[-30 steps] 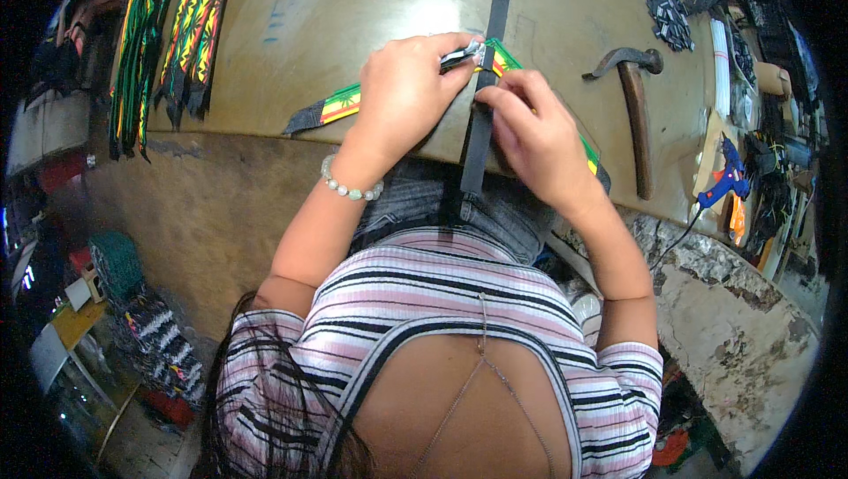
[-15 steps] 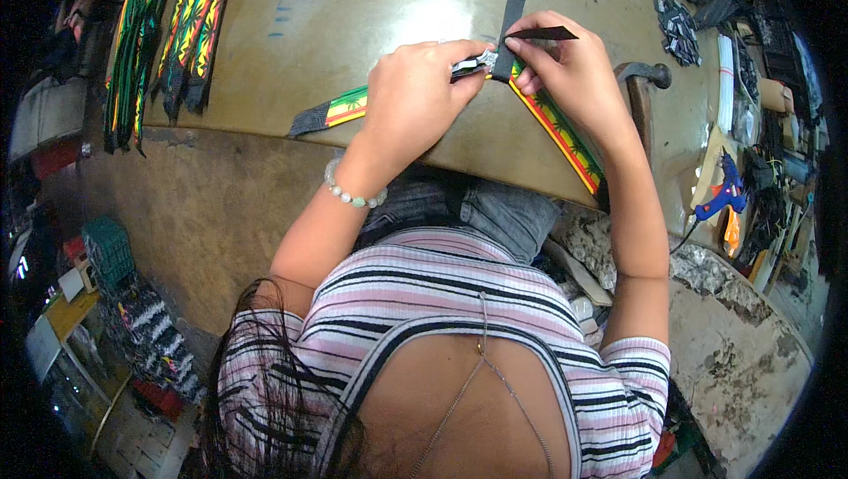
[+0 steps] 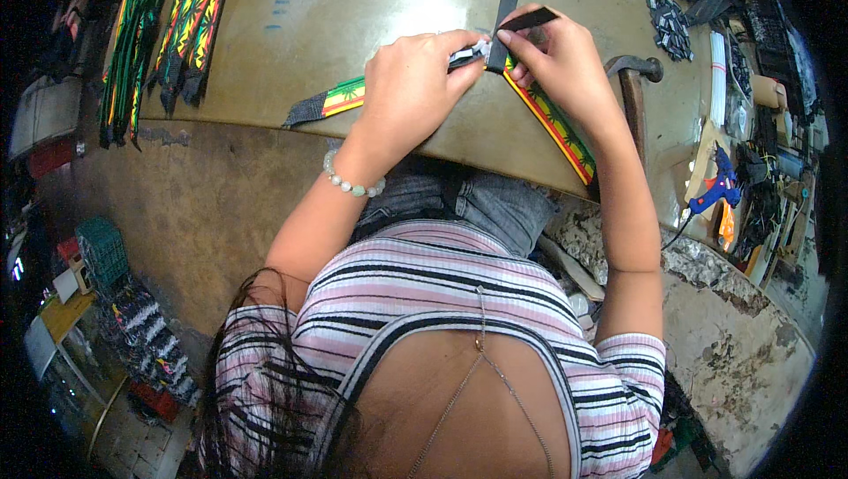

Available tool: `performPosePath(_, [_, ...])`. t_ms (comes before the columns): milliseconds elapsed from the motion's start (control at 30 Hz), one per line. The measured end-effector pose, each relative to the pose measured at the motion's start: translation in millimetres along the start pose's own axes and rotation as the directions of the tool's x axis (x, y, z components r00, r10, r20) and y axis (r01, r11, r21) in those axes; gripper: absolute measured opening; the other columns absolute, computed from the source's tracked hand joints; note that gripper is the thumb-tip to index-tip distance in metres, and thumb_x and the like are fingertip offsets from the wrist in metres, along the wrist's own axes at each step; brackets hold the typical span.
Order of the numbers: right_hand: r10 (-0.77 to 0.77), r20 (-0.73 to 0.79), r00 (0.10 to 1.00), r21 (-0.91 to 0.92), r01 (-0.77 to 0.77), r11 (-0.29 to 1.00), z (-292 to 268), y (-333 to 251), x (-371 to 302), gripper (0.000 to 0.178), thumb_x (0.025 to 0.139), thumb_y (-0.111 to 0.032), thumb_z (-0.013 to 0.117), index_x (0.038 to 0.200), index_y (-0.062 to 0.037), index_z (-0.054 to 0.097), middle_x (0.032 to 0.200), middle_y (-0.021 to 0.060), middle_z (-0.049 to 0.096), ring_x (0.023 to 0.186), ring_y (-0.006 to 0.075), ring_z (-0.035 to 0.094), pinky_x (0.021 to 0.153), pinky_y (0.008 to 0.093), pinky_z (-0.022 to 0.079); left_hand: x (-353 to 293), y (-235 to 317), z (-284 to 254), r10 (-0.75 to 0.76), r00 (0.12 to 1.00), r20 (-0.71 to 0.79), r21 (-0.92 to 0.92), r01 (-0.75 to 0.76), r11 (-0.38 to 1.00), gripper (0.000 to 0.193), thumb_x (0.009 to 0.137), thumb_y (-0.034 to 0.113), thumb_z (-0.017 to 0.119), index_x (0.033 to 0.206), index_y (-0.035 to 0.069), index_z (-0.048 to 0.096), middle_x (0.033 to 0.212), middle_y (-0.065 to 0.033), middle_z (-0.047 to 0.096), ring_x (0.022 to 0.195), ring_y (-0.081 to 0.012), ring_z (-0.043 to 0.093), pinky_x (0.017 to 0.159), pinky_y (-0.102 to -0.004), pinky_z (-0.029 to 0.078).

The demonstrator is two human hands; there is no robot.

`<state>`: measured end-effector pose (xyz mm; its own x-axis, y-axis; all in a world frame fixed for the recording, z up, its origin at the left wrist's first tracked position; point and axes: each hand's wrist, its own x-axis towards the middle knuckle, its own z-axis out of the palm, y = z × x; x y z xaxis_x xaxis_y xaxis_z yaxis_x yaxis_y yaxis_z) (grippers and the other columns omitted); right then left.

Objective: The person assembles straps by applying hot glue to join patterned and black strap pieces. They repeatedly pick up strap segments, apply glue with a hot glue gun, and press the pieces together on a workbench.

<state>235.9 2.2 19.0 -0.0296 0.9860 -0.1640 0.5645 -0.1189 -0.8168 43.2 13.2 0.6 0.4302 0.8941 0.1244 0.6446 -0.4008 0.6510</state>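
Strap end (image 3: 533, 18), earlier below both hands, is now pinched by right hand (image 3: 561, 60); left hand (image 3: 411, 82) grips metal clip (image 3: 469, 54); likely folding, next needing tension.

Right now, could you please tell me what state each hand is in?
Left hand: closed, holding a black-and-silver piece, partly hidden.
Right hand: closed, pinching a black strap between thumb and forefinger.

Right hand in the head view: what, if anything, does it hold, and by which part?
A black strap, pinched by the right hand short of its loose end, which sticks out.
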Motion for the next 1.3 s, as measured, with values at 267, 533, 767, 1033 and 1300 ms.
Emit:
performPosePath(267, [0.075, 0.178, 0.981, 0.140, -0.101, 0.985, -17, 5, 24, 0.023, 0.090, -0.014, 0.070, 0.090, 0.0038, 0.056, 0.069, 0.0092, 0.066, 0.058, 0.0151, 0.068, 0.048, 0.0268, 0.056, -10, 3, 15, 0.201, 0.972, -0.124, 0.239, -0.167, 0.957, 0.040, 0.086, 0.041, 0.068, 0.125, 0.034, 0.065, 0.069, -0.0067, 0.062, 0.063, -0.0275, 0.065, 0.052, -0.0396, 0.049])
performPosePath(533, [-0.288, -0.238, 0.928, -0.389, 0.181, 0.903, 8, -6, -28, 0.016, 0.089, -0.016, 0.065, 0.089, -0.0003, 0.062, 0.088, 0.0204, 0.065, 0.082, 0.0399, 0.063, 0.076, 0.0455, 0.052, -3, 4, 3, 0.208, 0.976, 0.058, 0.252, -0.216, 0.943, 0.039, 0.085, 0.028, 0.069, 0.124, 0.029, 0.065, 0.073, -0.0080, 0.064, 0.069, -0.0274, 0.066, 0.058, -0.0406, 0.052])
performPosePath(767, [-0.543, -0.222, 0.810, -0.440, 0.413, 0.797, 37, 20, -63, 0.038, 0.077, 0.006, 0.059, 0.114, 0.0000, 0.064, 0.117, 0.0126, 0.061, 0.097, 0.0324, 0.057, 0.087, 0.0400, 0.050, -4, -9, 6, 0.181, 0.981, -0.062, 0.025, -0.180, 0.983, 0.026, 0.083, 0.027, 0.070, 0.108, 0.023, 0.074, 0.073, -0.0094, 0.065, 0.067, -0.0297, 0.065, 0.058, -0.0414, 0.051])
performPosePath(1033, [-0.543, -0.162, 0.824, -0.518, 0.398, 0.757, 41, 15, -64, 0.053, 0.073, 0.011, 0.060, 0.124, -0.0039, 0.062, 0.126, 0.0093, 0.061, 0.100, 0.0318, 0.056, 0.092, 0.0386, 0.048, -2, -5, 3, 0.081, 0.996, -0.034, -0.004, -0.081, 0.997, 0.022, 0.084, 0.030, 0.070, 0.103, 0.020, 0.076, 0.078, -0.0116, 0.069, 0.070, -0.0306, 0.067, 0.061, -0.0408, 0.053])
performPosePath(1300, [-0.555, -0.162, 0.816, -0.540, 0.398, 0.742, 44, 22, -66, 0.050, 0.074, 0.005, 0.062, 0.123, -0.0020, 0.062, 0.125, 0.0090, 0.061, 0.099, 0.0307, 0.056, 0.090, 0.0386, 0.050, -1, -4, 4, 0.050, 0.999, -0.018, -0.045, -0.051, 0.998, 0.023, 0.084, 0.029, 0.070, 0.101, 0.016, 0.076, 0.081, -0.0140, 0.070, 0.074, -0.0316, 0.068, 0.063, -0.0410, 0.053])
